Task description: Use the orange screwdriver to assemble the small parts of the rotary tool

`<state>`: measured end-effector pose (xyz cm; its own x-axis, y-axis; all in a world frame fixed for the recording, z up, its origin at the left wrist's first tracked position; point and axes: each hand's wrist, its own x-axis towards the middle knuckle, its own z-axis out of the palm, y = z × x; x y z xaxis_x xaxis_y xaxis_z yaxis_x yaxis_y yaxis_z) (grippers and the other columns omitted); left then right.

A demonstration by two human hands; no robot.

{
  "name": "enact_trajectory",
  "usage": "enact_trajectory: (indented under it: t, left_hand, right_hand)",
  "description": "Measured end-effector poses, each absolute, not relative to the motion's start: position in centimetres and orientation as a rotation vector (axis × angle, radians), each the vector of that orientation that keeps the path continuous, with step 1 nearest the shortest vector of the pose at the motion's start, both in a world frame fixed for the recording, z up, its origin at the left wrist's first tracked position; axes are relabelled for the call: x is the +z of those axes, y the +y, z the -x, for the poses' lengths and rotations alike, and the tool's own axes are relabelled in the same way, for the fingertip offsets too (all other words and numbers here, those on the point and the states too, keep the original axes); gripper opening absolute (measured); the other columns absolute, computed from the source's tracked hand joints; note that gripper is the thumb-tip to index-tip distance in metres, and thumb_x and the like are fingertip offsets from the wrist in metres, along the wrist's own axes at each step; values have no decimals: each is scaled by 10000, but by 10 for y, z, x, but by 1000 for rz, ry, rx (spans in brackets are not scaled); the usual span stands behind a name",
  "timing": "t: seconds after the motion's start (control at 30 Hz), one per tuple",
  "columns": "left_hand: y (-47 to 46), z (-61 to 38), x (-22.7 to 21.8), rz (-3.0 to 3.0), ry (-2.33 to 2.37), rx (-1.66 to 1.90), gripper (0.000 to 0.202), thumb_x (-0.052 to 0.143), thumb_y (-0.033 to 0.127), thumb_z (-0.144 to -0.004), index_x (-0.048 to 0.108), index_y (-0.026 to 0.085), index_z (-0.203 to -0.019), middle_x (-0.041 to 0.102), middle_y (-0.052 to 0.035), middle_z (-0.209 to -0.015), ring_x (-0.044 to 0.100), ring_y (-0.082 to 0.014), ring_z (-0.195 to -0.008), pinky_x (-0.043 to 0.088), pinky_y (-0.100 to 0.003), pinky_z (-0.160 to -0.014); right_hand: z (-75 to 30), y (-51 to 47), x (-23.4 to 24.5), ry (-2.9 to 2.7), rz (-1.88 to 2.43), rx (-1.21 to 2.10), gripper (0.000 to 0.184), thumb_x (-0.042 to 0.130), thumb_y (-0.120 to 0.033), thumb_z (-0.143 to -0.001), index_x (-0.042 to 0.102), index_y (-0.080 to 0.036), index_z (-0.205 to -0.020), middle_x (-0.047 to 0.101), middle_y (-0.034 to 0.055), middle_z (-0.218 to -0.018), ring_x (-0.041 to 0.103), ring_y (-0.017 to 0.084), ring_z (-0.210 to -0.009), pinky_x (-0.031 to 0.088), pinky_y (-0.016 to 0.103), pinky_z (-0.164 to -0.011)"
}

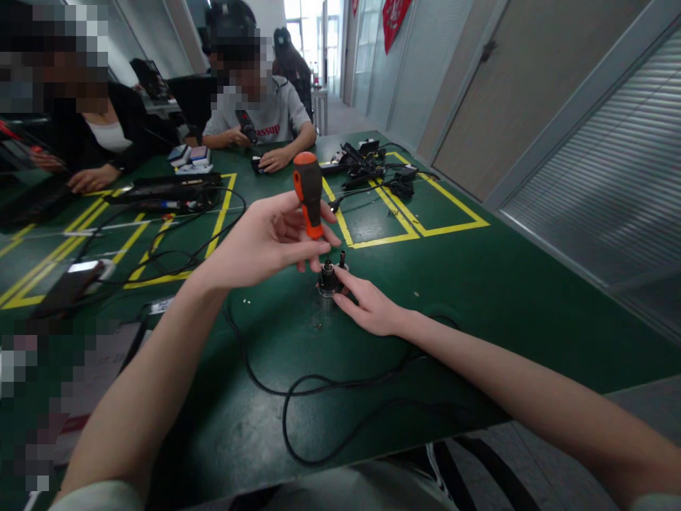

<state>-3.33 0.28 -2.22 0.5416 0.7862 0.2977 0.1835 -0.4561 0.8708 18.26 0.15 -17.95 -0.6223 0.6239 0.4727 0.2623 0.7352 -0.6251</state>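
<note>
My left hand (pixel 263 241) is closed around the lower part of a screwdriver (pixel 309 191) with an orange and dark grey handle. It stands nearly upright, its handle pointing up. Below it, on the green table (pixel 511 305), a small black cylindrical part (pixel 328 281) rests with a metal post at its top. The screwdriver's tip is hard to make out among my fingers and seems close to that post. My right hand (pixel 372 305) grips the black part from the right with thumb and fingers. Tiny loose bits (pixel 318 326) lie just in front of it.
A black cable (pixel 298 390) loops across the table near me. A phone-like device (pixel 67 284) lies left, with a black tray of tools (pixel 164 191) beyond. Black cables and adapters (pixel 367 163) are piled at the back. A co-worker across the table (pixel 277 106) holds a power tool (pixel 245 126).
</note>
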Motion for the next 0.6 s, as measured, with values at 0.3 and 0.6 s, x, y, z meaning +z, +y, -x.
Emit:
enact_trajectory:
  t: [0.3, 0.6]
  left_hand:
    - [4, 39, -11, -1888, 745, 814, 326, 765, 431, -890, 709, 142, -1029, 786, -57, -887, 757, -145, -675, 640, -233, -644]
    - [6, 35, -21, -1949, 837, 1072, 397, 840, 303, -808, 696, 182, -1157, 758, -20, -895, 633, -83, -618, 553, -193, -556]
  right_hand:
    - [-182, 1, -176, -2230, 683, 689, 562, 449, -229, -1055, 340, -181, -1604, 669, 184, -1415, 711, 297, -1174, 586, 512, -1013]
    - [-183, 1, -178, -2230, 672, 692, 557, 445, -227, -1060, 342, -158, -1603, 662, 198, -1420, 697, 303, -1211, 582, 512, -1021]
